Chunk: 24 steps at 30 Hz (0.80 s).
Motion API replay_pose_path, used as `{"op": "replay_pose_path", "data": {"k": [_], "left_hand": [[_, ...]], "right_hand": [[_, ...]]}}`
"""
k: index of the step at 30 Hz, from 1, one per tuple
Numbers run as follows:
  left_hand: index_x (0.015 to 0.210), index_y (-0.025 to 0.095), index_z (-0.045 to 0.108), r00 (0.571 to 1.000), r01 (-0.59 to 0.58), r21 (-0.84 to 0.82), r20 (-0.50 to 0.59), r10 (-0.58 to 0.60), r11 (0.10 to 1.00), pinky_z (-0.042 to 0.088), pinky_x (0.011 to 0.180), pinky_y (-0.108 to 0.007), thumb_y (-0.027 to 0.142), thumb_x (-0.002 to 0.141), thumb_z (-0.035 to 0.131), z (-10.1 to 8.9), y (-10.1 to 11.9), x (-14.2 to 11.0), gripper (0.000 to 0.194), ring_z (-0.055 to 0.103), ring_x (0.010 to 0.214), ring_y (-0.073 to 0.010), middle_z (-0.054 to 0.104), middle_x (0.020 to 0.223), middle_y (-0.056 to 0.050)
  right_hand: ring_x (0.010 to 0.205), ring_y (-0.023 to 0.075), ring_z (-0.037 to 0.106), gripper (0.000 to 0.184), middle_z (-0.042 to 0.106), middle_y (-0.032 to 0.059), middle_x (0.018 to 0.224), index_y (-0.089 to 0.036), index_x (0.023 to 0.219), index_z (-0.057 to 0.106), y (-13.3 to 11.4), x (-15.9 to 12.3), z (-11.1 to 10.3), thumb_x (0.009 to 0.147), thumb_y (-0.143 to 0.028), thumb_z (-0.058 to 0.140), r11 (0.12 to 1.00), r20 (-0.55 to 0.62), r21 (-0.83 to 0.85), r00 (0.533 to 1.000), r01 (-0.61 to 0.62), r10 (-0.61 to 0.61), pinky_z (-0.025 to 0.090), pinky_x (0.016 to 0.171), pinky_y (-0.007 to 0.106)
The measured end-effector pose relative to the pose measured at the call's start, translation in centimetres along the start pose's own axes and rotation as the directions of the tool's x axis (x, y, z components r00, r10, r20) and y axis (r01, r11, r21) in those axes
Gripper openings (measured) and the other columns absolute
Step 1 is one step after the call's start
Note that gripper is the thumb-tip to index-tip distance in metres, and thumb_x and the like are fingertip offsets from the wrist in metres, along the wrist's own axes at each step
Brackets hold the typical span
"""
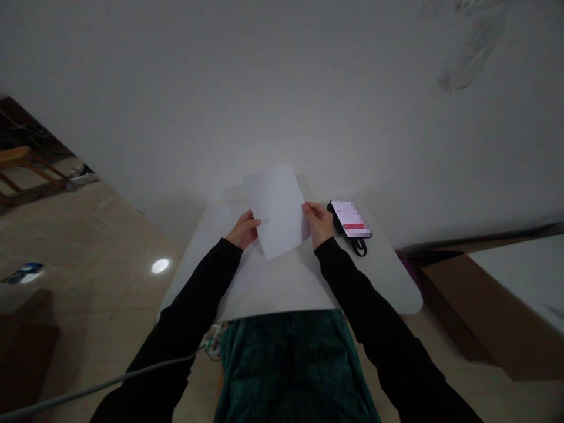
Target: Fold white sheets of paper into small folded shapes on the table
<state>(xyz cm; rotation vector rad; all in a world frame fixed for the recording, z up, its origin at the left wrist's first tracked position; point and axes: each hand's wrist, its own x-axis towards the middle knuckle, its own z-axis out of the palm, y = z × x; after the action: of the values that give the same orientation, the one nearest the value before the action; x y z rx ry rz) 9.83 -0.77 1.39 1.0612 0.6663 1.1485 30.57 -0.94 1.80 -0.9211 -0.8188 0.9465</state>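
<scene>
A plain white sheet of paper point(278, 211) is held up above the white table point(247, 296), tilted a little. My left hand point(244, 229) pinches its left edge, with the thumb on the near face. On the opposite edge, my right hand point(319, 223) grips the paper between thumb and fingers. Both hands are closed, and the fingers behind the sheet are partly hidden. Just right of my right hand lies a phone point(350, 218) with a lit screen, on a dark object with a black looped strap point(359, 247).
The table stands against a pale wall point(282, 88). A cardboard box point(489, 311) is on the floor to the right. To the left are a wooden stool point(17, 155) and a brown box-like object point(26, 352). A grey cable point(110, 382) crosses the lower left.
</scene>
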Motion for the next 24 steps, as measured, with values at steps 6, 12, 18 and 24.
{"op": "replay_pose_path", "data": {"k": [6,12,18,24], "left_hand": [[0.104,0.016,0.062,0.999,-0.038,-0.02,0.002,0.039,0.999,0.053,0.082,-0.039,0.031,0.059,0.078,0.3,0.3,-0.1,0.05,0.067,0.097,-0.0287,0.071,0.099,-0.01],[0.098,0.015,0.062,0.997,-0.061,-0.003,-0.039,0.06,0.998,0.054,0.079,-0.04,0.027,0.054,0.08,0.1,0.2,0.2,0.048,0.067,0.093,-0.0292,0.072,0.094,-0.01],[0.096,0.017,0.064,0.995,-0.09,0.019,-0.051,0.091,0.996,0.055,0.067,-0.031,0.042,0.057,0.081,0.0,0.3,0.0,0.049,0.069,0.079,-0.0221,0.071,0.086,-0.006],[0.092,0.019,0.067,0.994,-0.101,0.088,-0.03,0.104,0.991,0.052,0.056,-0.023,0.053,0.053,0.083,-0.1,0.4,-0.1,0.055,0.066,0.065,-0.0142,0.07,0.079,-0.002]], "right_hand": [[0.069,0.0139,0.061,0.024,0.069,-0.0009,0.07,-0.017,0.077,0.068,0.2,0.1,-0.1,0.062,-0.035,0.073,1.0,-0.013,-0.004,1.0,-0.02,0.02,0.049,0.075,0.031],[0.073,0.0158,0.062,0.025,0.069,0.0005,0.073,-0.018,0.078,0.069,0.3,0.2,-0.2,0.063,-0.038,0.072,0.999,-0.013,-0.044,1.0,-0.018,0.017,0.049,0.077,0.033],[0.072,0.0142,0.061,0.026,0.068,-0.0007,0.072,-0.019,0.078,0.069,0.9,0.3,-0.3,0.06,-0.036,0.075,0.993,0.004,0.056,0.995,-0.104,0.104,0.048,0.075,0.032],[0.07,0.0135,0.06,0.03,0.068,-0.0005,0.074,-0.019,0.08,0.069,1.2,0.1,-0.4,0.058,-0.037,0.077,0.959,0.054,0.129,0.967,-0.252,0.247,0.047,0.065,0.028]]}}
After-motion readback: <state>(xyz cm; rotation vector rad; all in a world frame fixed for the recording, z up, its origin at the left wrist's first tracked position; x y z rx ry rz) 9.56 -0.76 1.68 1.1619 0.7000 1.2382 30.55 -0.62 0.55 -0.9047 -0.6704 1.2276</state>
